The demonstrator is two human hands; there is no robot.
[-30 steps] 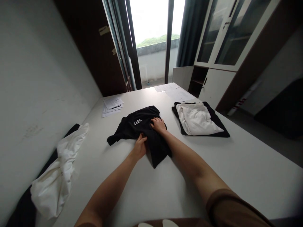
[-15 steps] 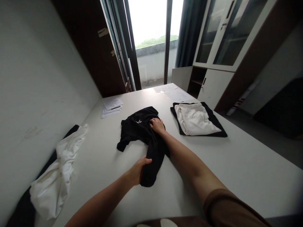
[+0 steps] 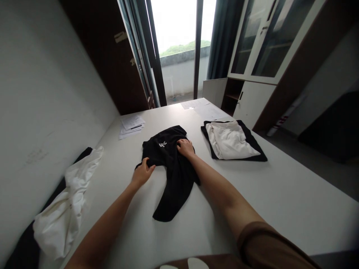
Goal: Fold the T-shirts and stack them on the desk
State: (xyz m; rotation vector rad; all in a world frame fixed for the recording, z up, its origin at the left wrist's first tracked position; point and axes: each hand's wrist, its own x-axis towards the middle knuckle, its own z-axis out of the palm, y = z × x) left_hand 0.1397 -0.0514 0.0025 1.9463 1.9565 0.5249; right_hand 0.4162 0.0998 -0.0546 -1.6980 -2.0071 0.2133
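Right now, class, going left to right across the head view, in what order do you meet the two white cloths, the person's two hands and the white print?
Crumpled white cloth → left hand → white print → right hand → folded white cloth.

An office-like room, judging by its furnishings: loose sheets of white paper (image 3: 131, 123) lie left of centre on a broad, smooth white table (image 3: 280, 186), while a tall white cabinet with glass upper doors (image 3: 259, 39) stands at upper right.
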